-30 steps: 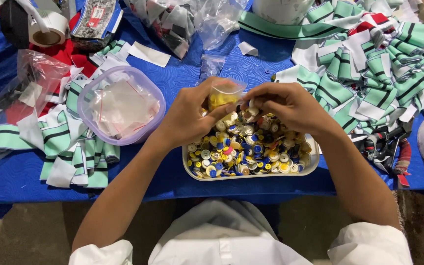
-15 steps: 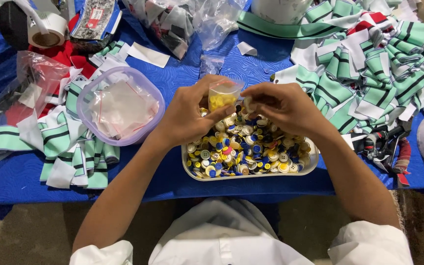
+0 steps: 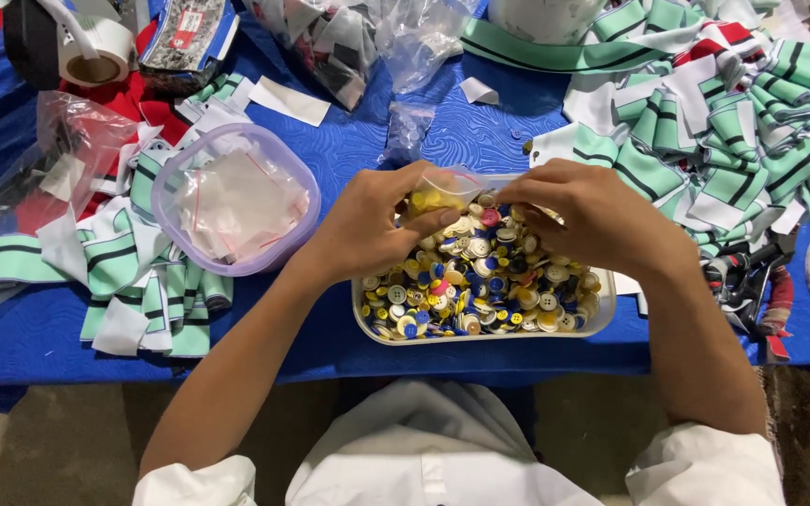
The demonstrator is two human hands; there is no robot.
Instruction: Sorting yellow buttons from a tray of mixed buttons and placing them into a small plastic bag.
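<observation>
both hands meet over the far edge of a white tray [image 3: 602,309] heaped with mixed buttons [image 3: 480,281] in blue, yellow, white and red. the left hand [image 3: 367,225] pinches a small clear bag [image 3: 442,187] with yellow buttons showing inside it, thumb and fingers closed on its near side. the right hand [image 3: 592,215] is curled narrow at the bag's mouth, fingertips together on the plastic edge; whether it also holds a button there i cannot tell. the bag sits between the two hands, just above the pile and touching it or nearly so.

judging by this, some yellow ones are already in the bag, while plenty of yellow is still scattered through the tray under both hands, so the sorting looks only partly done.

left of the left hand stands a round clear tub [image 3: 236,201] holding more small empty bags. striped green fabric pieces [image 3: 705,141] lie beyond the right hand on the blue surface [image 3: 358,141]
</observation>
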